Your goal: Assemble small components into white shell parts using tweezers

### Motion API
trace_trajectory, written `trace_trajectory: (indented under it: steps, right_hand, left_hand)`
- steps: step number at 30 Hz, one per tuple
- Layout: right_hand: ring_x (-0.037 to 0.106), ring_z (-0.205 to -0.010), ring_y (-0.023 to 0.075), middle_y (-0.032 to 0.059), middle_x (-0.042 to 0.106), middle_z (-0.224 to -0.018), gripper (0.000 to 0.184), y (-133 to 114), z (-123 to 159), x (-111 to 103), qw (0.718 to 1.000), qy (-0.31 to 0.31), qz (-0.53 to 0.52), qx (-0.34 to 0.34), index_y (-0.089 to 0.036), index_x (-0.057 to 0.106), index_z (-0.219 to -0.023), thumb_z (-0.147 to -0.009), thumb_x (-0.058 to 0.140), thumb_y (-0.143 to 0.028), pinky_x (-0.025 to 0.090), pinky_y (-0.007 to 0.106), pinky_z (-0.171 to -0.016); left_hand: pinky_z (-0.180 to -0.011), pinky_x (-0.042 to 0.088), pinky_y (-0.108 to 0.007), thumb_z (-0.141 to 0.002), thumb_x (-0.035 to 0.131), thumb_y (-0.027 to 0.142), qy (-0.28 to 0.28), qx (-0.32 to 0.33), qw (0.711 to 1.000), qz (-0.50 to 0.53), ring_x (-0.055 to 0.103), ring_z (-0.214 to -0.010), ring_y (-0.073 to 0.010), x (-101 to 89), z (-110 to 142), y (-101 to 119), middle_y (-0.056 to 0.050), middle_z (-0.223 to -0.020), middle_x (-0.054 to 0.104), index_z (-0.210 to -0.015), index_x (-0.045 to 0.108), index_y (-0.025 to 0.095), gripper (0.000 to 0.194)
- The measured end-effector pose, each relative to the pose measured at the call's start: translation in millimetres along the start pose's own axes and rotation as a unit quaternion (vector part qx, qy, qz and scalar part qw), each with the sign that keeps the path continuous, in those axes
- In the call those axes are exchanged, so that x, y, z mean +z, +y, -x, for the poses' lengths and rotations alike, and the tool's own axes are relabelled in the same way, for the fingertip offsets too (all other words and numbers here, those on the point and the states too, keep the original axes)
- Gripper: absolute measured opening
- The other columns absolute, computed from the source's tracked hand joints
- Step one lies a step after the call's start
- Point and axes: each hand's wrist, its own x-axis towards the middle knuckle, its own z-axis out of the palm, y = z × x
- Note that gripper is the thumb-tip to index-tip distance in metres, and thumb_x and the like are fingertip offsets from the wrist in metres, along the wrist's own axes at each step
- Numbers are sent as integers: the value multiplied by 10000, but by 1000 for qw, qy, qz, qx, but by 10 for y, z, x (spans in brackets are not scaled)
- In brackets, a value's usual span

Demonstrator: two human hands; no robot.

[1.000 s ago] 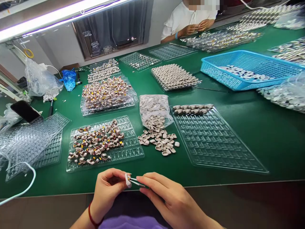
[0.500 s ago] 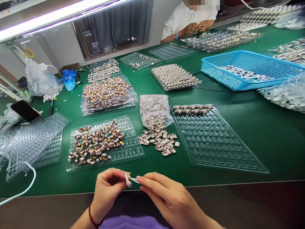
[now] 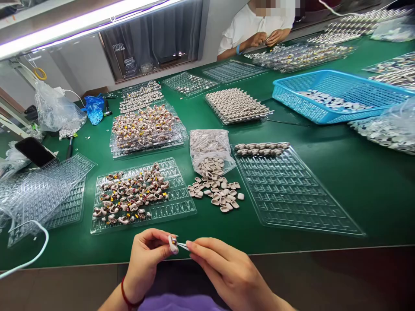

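Note:
Between its thumb and fingers, my left hand [image 3: 145, 252] pinches a small beige curved earphone part [image 3: 173, 245] with a dark and yellow inside. My right hand [image 3: 223, 263] grips a pair of tweezers [image 3: 183, 245], whose tips reach the earphone part's inner side. Both hands are close together at the table's front edge. Beyond them a clear tray [image 3: 177, 209] bears many similar earphone parts with yellow and dark bits. To its right, loose beige shell caps [image 3: 223, 201] spill from a clear plastic bag [image 3: 209, 142].
A clear slotted tray [image 3: 301, 198] at right carries rows of beige pieces along its far end. Behind are stacked filled trays [image 3: 144, 129] and a blue basket [image 3: 324, 114]. Empty trays [image 3: 42, 198] and a phone [image 3: 34, 151] lie left. A person in white [image 3: 256, 30] sits across.
The earphone part has turned slightly in my left hand, showing more of its inside. Both hands stay nearly in place, the tweezers still at the part.

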Motion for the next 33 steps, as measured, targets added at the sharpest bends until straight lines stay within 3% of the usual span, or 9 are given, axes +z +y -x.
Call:
trace_trajectory:
  steps: [23,33]
  right_hand:
    - [673,-704,160,89,689,-828,246,11,-44,-7,1000,-16,-21,-5,-140,650,-1083,-905,519,-32,581,245,-630]
    - [671,-670,173,92,717,-836,247,20,-49,-42,996,-42,69,-39,-135,652,-1080,-909,504,-37,584,275,-599]
  left_hand:
    - [-684,556,-211,-555,866,83,-21,25,999,-10,696,-698,-147,-16,17,-14,-22,-733,780,-628,761,178,159]
    - [-654,559,-235,-599,768,28,-9,96,986,-135,697,-703,-186,2,33,45,-45,-744,769,-619,758,181,155]
